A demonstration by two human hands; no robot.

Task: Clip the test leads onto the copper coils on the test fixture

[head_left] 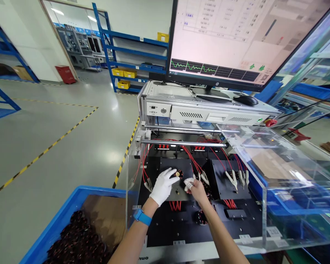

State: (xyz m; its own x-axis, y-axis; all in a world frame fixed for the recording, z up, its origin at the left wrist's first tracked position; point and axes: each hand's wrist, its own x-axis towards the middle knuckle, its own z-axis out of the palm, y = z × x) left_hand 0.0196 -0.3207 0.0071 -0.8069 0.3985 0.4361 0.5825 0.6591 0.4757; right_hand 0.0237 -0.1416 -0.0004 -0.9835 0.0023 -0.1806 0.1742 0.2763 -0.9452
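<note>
My left hand [162, 186], in a white glove with a blue wristband, rests on a small round coil [178, 173] sitting on the left black pad [178, 190] of a test fixture. My right hand [194, 187], bare with white finger cots, pinches a metal alligator clip [189, 182] on a red wire right beside the coil. More clips [233, 179] on red wires lie on the right black pad. Another coil [201, 217] lies on the black base under my right forearm.
A clear acrylic cover [269, 161] is swung open to the right. A blue bin [71, 205] with several dark coils stands at lower left. Behind the fixture sit a white instrument case [198, 112], a mouse [245, 99] and a large monitor [236, 40].
</note>
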